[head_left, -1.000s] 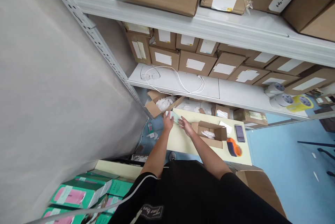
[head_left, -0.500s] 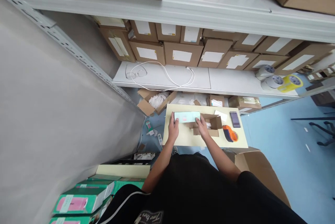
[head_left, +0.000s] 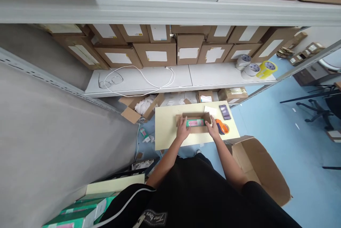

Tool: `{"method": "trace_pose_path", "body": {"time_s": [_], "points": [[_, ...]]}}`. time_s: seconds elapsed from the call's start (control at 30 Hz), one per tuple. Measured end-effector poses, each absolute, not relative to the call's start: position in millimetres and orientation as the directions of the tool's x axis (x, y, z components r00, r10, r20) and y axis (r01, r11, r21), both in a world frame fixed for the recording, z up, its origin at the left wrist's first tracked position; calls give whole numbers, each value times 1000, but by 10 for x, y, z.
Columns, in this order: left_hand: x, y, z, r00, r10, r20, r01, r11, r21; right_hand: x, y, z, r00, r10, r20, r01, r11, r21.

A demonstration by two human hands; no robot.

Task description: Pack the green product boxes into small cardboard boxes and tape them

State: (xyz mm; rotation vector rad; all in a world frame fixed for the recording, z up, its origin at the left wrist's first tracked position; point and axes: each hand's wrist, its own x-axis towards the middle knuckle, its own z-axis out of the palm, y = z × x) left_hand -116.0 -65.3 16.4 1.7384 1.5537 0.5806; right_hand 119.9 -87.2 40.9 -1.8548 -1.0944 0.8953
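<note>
A small green and pink packaged box (head_left: pixel 195 123) lies lengthwise inside an open cardboard box (head_left: pixel 197 130) on the pale yellow table (head_left: pixel 166 139). My left hand (head_left: pixel 183 130) closes on the left end of the green box, its fingers over the carton's left side. On the opposite end, my right hand (head_left: pixel 212 129) grips the carton's right wall, thumb inside and fingers outside. Just right of that hand sits an orange tape dispenser (head_left: pixel 222 127). Behind the carton are a white piece of paper or card (head_left: pixel 210 110) and a blurred dark purple item (head_left: pixel 225 112).
Labelled cartons (head_left: pixel 157 54) line the shelf (head_left: pixel 207 75), along with a white cable (head_left: pixel 149 81), glasses (head_left: pixel 110 81) and tape rolls (head_left: pixel 250 70). An open box of white material (head_left: pixel 144 106) stands left of the table. A large open carton (head_left: pixel 259 167) stands right; green boxes (head_left: pixel 80 212) are stacked lower left.
Both hands have lowered the green box from above the table into the cardboard box. My right hand has shifted to the carton's right wall. The camera view has turned right.
</note>
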Motion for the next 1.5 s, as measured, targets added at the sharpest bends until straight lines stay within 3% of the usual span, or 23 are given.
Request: {"method": "trace_pose_path", "body": {"time_s": [0.2,0.43,0.6,1.03,1.23,1.5], "points": [[-1095,-717,-108,227,907,-354,817,20,576,1297,-1092,472,295,949,-110,368,-219,-904],[-928,-840,-124,88,952,-291,894,53,444,1625,-1335,516,201,976,-83,334,-148,-931],[-621,-1099,-57,34,994,-107,864,24,502,2006,-1451,672,108,994,-7,337,-43,-940],[38,-2576,348,-80,993,-87,847,114,519,2857,-1804,963,-173,982,80,453,152,-878],[-128,-3339,626,-260,964,-47,829,248,501,2412,-1770,1268,-361,919,159,482,330,-812],[-657,-4864,875,-585,808,66,713,474,517,883,-2389,1437,-658,703,270,288,566,-772]]}}
